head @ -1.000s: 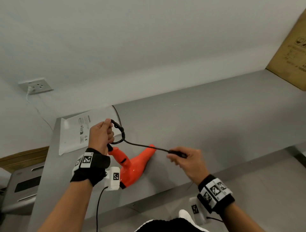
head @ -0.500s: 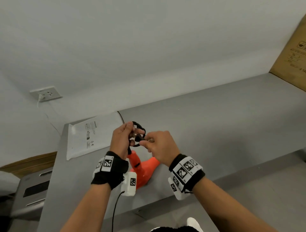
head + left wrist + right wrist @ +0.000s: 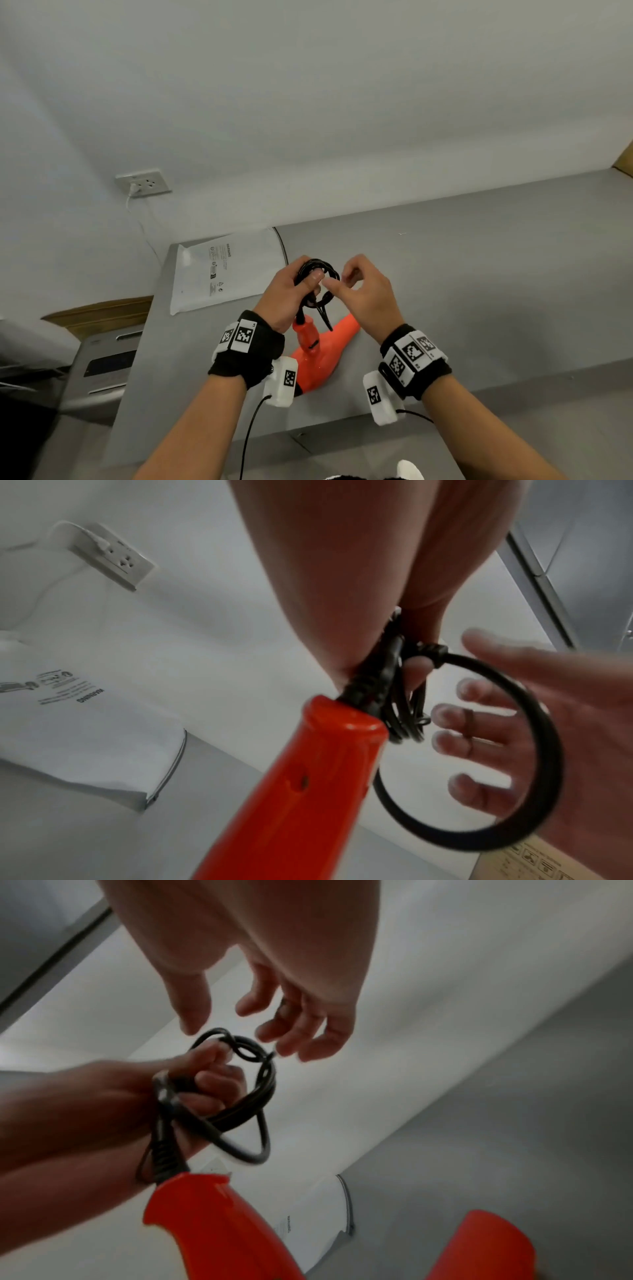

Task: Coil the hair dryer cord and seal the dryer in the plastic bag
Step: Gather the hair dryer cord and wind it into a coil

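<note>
The orange hair dryer (image 3: pixel 318 353) lies on the grey table (image 3: pixel 479 274), its handle (image 3: pixel 291 791) pointing up toward my hands. Its black cord (image 3: pixel 329 269) is wound into a small coil above the handle. My left hand (image 3: pixel 291 298) grips that coil (image 3: pixel 268 1080) in its curled fingers. My right hand (image 3: pixel 366 294) hovers just right of the coil with fingers loosely spread (image 3: pixel 301 1026), holding nothing. From the left wrist the outer loop (image 3: pixel 544 750) hangs in front of the right hand's fingers (image 3: pixel 479 791). The white plastic bag (image 3: pixel 222 274) lies flat at the table's back left.
A wall socket (image 3: pixel 144 183) with a white plug sits above the table's left end. A cardboard box (image 3: pixel 625 161) stands at the far right edge. Left of the table, lower down, are a grey appliance (image 3: pixel 102 370) and more cardboard (image 3: pixel 99 311).
My right hand carried the stretched cord end over to the left hand, added it to the coil and let go. The left hand kept its grip on the coil.
</note>
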`<state>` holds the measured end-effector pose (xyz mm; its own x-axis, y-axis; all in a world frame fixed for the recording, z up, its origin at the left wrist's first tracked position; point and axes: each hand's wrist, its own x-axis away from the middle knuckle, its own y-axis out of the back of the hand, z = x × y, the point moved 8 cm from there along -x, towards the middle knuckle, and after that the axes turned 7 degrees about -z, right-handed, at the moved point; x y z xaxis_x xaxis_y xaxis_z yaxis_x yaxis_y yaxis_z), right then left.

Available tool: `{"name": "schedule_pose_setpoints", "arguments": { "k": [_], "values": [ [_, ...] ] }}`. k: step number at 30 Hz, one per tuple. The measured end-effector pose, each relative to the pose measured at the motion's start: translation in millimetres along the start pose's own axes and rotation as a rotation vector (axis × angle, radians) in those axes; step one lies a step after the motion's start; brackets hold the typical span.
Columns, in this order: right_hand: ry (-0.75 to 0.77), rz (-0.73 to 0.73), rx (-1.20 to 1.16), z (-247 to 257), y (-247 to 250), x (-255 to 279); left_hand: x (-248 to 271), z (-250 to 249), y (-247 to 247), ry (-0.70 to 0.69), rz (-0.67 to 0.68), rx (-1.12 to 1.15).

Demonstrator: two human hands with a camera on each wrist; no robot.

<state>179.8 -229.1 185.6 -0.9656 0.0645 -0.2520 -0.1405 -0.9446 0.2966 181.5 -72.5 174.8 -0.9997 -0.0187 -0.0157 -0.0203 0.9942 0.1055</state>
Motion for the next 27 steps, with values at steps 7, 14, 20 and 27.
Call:
{"name": "schedule_pose_setpoints", "arguments": {
  "k": [7, 14, 20, 27],
  "values": [
    [-0.240, 0.355, -0.338, -6.8, -41.2, -3.8, 7.9, 1.4, 12.0, 0.042, 0.015, 0.025],
    [-0.354, 0.302, -0.703, 7.3, -43.8, 3.6, 13.5, 16.4, 40.4, 0.265, -0.086, 0.538],
    [-0.408, 0.176, -0.742, -7.7, -32.0, 2.1, 14.0, 29.0, 95.3, 0.226, -0.368, 0.472],
    [-0.469, 0.139, -0.715, -13.8, -41.2, 6.9, 16.1, 14.4, 101.0, 0.161, -0.536, 0.852]
  ]
}}
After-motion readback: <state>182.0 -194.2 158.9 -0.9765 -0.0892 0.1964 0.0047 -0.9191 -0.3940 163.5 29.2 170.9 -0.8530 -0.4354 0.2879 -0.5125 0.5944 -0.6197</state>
